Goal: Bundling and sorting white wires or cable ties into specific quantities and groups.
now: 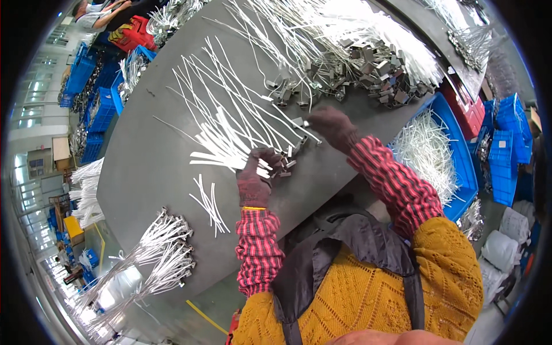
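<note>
My left hand (255,177), in a dark maroon glove, is curled closed around the lower end of a bunch of short white sleeves (221,144). Small metal blocks (287,165) lie just beside its fingertips, at the ends of long thin white wires (215,95) spread over the grey table (144,132). To the right, my right hand (334,127), gloved alike, is closed in a pinch at the small metal end (299,122) of a white wire. Its fingertips are partly hidden.
A big heap of white wires with metal blocks (379,72) covers the far right. Loose white sleeves (211,204) and wire bundles (164,250) lie at the left. A blue bin of white sleeves (428,152) stands at my right. Another person (95,16) is at the far left.
</note>
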Motion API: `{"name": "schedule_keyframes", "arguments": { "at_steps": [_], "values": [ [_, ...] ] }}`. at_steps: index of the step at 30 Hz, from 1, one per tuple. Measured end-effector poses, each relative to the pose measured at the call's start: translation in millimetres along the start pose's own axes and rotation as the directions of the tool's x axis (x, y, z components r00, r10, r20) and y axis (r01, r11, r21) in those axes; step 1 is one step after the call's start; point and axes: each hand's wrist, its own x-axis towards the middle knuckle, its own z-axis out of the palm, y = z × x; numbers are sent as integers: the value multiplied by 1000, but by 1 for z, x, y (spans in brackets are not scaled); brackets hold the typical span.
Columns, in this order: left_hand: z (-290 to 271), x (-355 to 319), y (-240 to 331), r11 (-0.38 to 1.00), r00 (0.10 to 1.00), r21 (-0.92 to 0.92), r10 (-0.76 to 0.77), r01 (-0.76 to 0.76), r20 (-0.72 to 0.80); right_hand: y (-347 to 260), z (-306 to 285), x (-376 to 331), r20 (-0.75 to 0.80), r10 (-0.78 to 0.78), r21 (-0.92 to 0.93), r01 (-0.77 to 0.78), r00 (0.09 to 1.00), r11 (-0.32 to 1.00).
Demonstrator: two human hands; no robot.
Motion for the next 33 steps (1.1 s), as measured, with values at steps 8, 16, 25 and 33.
{"name": "schedule_keyframes", "arguments": {
  "at_steps": [8, 16, 25, 33],
  "values": [
    [124, 14, -95, 948, 980, 265, -147, 179, -136, 33, -26, -135, 383, -281, -737, 474, 880, 481],
    [133, 21, -134, 980, 943, -150, -171, 133, -286, 108, -176, -378, -469, 212, -405, -422, 857, 811],
    [126, 17, -116, 981, 995, -173, 91, -85, 31, 173, -271, -505, -725, 344, -275, -708, 597, 650],
    [108, 14, -97, 997, 998, -50, 63, -61, 25, 168, -266, -469, -707, 299, -269, -635, 641, 725]
  ]
}}
